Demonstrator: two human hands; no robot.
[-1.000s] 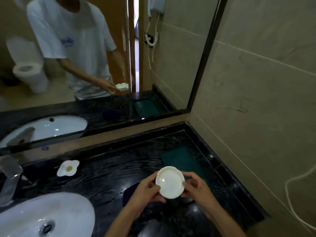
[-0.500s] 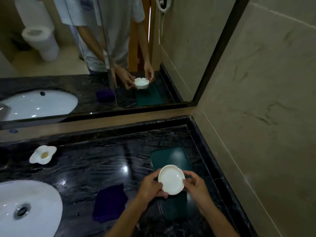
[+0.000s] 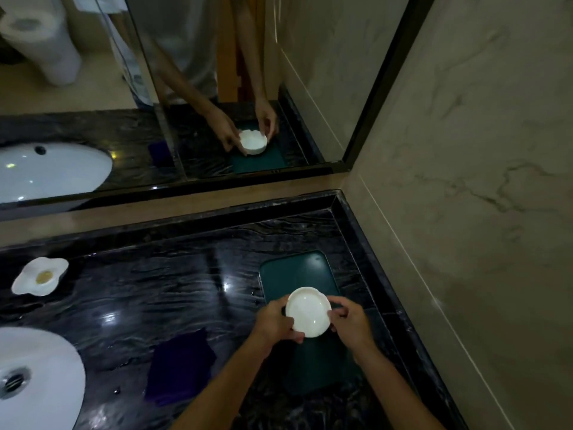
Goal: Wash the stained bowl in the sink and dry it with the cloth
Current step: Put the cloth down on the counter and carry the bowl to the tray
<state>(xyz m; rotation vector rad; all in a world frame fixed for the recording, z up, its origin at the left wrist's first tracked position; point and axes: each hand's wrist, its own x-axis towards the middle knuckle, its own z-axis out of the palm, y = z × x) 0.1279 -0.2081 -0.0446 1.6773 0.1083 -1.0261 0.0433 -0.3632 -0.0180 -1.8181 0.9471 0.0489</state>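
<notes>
A small white bowl (image 3: 308, 311) is held between both hands, just above a dark green tray (image 3: 296, 273) at the right of the black marble counter. My left hand (image 3: 274, 321) grips its left rim and my right hand (image 3: 348, 319) its right rim. The bowl's inside looks plain white and glossy. A dark purple cloth (image 3: 179, 366) lies flat on the counter left of my forearm. The white sink (image 3: 37, 380) with its drain sits at the lower left.
A white flower-shaped dish (image 3: 39, 276) with a yellowish spot rests at the counter's left rear. A mirror (image 3: 155, 88) runs along the back and a tiled wall (image 3: 465, 181) closes the right side. The counter (image 3: 139, 290) is glossy and wet-looking.
The view has swung right and down. Both hands have carried the bowl over the green tray and lower toward it. The faucet has left the view.
</notes>
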